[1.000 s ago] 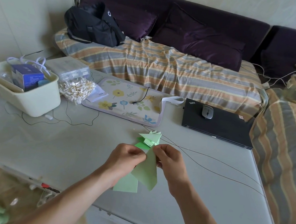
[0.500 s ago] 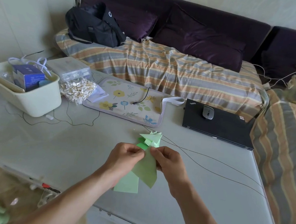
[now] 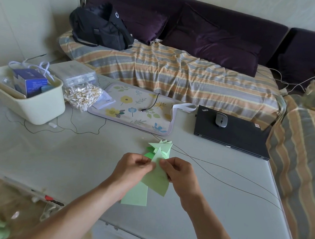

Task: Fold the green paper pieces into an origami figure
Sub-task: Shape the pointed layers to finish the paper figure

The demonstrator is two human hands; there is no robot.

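A light green folded paper piece [image 3: 157, 181] hangs above the grey table [image 3: 82, 162], its point aimed down and right. My left hand [image 3: 132, 170] pinches its upper left edge and my right hand [image 3: 180, 175] pinches its upper right edge, fingertips nearly meeting at the top. Just beyond my hands lie several folded green pieces [image 3: 159, 148] with pointed tips, stacked together. A flat pale green sheet [image 3: 135, 196] lies on the table under my left wrist, partly covered.
A closed black laptop [image 3: 232, 135] with a mouse [image 3: 221, 119] sits back right. A floral mat [image 3: 134, 107], a bag of cotton swabs [image 3: 81, 95] and a cream bin [image 3: 24, 97] stand back left. Thin cables [image 3: 224, 177] cross the table on the right.
Both hands have shifted their fingertips closer together at the top of the held piece, and the paper's lower point has swung slightly. The stacked pieces and flat sheet have stayed put.
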